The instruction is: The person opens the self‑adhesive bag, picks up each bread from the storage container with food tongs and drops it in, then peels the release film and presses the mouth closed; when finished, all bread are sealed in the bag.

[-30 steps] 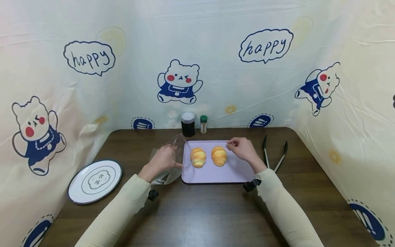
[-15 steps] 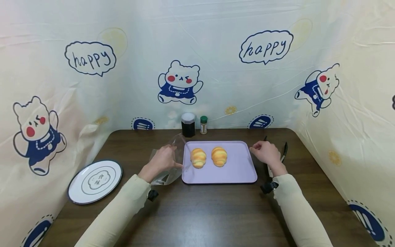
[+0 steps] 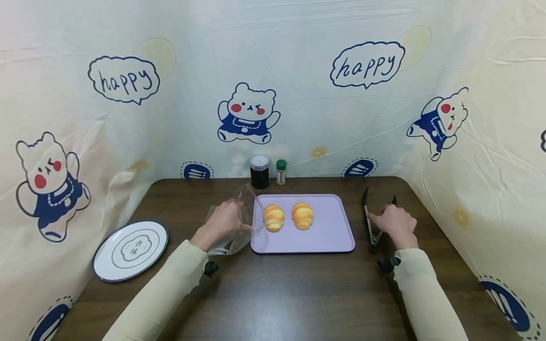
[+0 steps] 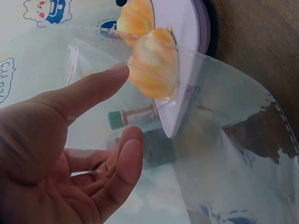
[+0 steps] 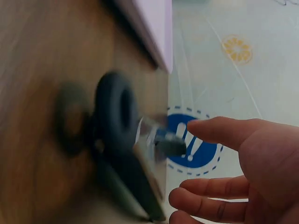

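Head: left hand (image 3: 224,221) at clear plastic bag (image 3: 234,243), by lilac rectangular tray (image 3: 332,227); right hand (image 3: 396,223) over black-tipped metal tongs (image 3: 372,242). Left wrist: thumb, fingers apart, probably propping bag. Right wrist: fingers spread, tongs ungripped.

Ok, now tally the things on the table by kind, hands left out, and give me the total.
Bread rolls: 2
Lilac tray: 1
White plate: 1
Dark jar: 1
Green-capped bottle: 1
Tongs: 1
Clear plastic bag: 1
Total: 8
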Motion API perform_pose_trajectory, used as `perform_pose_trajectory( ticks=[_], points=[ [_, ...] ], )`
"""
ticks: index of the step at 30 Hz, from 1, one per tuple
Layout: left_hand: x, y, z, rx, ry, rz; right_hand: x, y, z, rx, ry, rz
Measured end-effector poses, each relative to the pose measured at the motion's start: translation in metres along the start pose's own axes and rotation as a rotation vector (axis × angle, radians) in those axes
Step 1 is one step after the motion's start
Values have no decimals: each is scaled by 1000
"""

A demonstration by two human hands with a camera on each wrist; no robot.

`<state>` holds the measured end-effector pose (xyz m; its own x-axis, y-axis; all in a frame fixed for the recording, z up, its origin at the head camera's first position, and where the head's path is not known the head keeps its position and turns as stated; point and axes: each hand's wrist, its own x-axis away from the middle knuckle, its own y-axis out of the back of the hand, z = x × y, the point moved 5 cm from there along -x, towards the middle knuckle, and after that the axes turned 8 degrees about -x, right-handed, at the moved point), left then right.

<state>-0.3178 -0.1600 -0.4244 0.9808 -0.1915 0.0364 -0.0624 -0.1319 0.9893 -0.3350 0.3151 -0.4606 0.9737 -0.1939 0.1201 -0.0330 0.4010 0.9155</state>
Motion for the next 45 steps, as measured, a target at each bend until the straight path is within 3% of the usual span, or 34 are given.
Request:
perform_pose_trajectory(
  ticks=[6,12,32,45],
  points=[
    [-1,0,0,-10,-20,-15,1,-3,-12,66,-48,29],
    [-2,0,1,14,1,6,-1,-7,-14,80,-36,53],
    [-3,-4,3,23,36,22,-6,-7,-29,-34,-32,88],
    [-3,-4,1,-3,37,32,-8,-5,-33,-93,-18,29]
  ],
)
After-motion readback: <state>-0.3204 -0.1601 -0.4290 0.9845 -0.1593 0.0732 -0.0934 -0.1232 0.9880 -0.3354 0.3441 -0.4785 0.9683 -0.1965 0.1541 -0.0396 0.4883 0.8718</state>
